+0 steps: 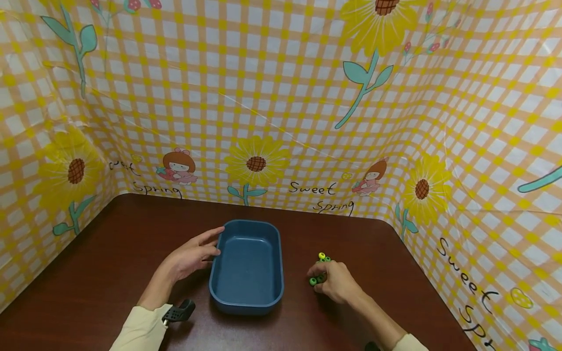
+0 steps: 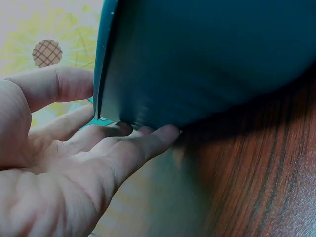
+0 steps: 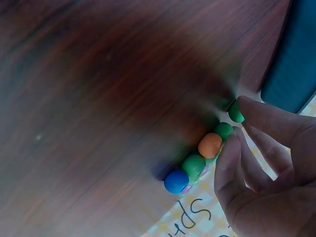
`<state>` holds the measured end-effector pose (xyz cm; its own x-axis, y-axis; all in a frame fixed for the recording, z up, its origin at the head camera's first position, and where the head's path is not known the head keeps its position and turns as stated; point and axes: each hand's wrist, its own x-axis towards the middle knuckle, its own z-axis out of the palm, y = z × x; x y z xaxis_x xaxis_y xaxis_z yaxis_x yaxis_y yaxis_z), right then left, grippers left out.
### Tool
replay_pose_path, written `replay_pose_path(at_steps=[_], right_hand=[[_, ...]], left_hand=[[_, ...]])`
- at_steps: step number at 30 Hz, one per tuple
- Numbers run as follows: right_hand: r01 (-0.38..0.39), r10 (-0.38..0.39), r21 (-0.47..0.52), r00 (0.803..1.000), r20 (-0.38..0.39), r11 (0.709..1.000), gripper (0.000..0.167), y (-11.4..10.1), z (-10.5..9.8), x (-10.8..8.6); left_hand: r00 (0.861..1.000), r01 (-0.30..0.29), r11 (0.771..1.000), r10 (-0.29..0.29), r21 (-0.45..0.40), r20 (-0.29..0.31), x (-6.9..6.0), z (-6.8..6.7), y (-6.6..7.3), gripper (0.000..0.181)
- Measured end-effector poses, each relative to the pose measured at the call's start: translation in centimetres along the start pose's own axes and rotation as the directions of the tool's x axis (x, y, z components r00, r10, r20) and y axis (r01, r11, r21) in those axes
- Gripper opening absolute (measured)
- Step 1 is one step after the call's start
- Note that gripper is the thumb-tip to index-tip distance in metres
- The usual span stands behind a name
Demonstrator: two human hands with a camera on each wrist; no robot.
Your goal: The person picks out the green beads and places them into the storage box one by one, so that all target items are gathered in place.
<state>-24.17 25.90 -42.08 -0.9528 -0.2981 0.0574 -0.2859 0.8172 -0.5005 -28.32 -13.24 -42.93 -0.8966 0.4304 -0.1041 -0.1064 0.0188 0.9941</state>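
Observation:
My left hand (image 1: 190, 258) touches the left side of a deep blue rectangular container (image 1: 247, 306). In the left wrist view the thumb lies at the container's rim (image 2: 101, 74), and the other fingers reach along below it, nearly straight. Over a small cluster of beads at the right, my right hand (image 1: 338, 282) bends down. Its thumb and a finger touch green beads with a gap between the tips. One green bead (image 3: 236, 111) sits by the thumb; an orange bead (image 3: 210, 145) and a blue bead (image 3: 176, 182) stand in a row beside the fingers. A yellow bead (image 1: 322, 255) shows past the hand.
A dark brown wooden table (image 1: 131, 234) lies under everything. Checked cloth (image 1: 281, 117) with sunflowers stands around its back and sides. Black straps sit at both wrists; the left strap (image 1: 178, 312) shows near the container's front left corner.

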Motion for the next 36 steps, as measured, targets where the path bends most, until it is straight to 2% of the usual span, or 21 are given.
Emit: replay_pose_path(at_steps=[3,12,19,25,36], right_hand=[[-0.006,0.006,-0.007,1.000,-0.006,1.000,0.028,0.1,0.1,0.1],[0.003,-0.003,-0.032,1.000,-0.014,0.999,0.025,0.0,0.5,0.6],[-0.031,0.031,-0.023,0.999,-0.020,0.999,0.023,0.1,0.7,0.5],[-0.062,0.062,-0.002,0.996,-0.060,0.998,0.023,0.0,0.8,0.4],[-0.022,0.024,0.029,0.995,-0.095,0.999,0.016,-1.1,-0.3,1.6]], left_hand=[[1.000,-0.008,1.000,0.008,-0.009,0.017,0.0,-0.1,0.1,0.071],[1.000,0.003,1.000,-0.003,-0.001,-0.003,0.1,-0.4,-0.1,0.070],[1.000,0.004,1.000,-0.004,0.005,-0.003,0.2,-0.3,-0.5,0.070],[1.000,0.002,1.000,-0.001,0.006,-0.010,0.3,-0.2,-0.5,0.070],[1.000,-0.008,1.000,0.008,0.008,-0.012,0.3,-0.4,-0.6,0.071]])
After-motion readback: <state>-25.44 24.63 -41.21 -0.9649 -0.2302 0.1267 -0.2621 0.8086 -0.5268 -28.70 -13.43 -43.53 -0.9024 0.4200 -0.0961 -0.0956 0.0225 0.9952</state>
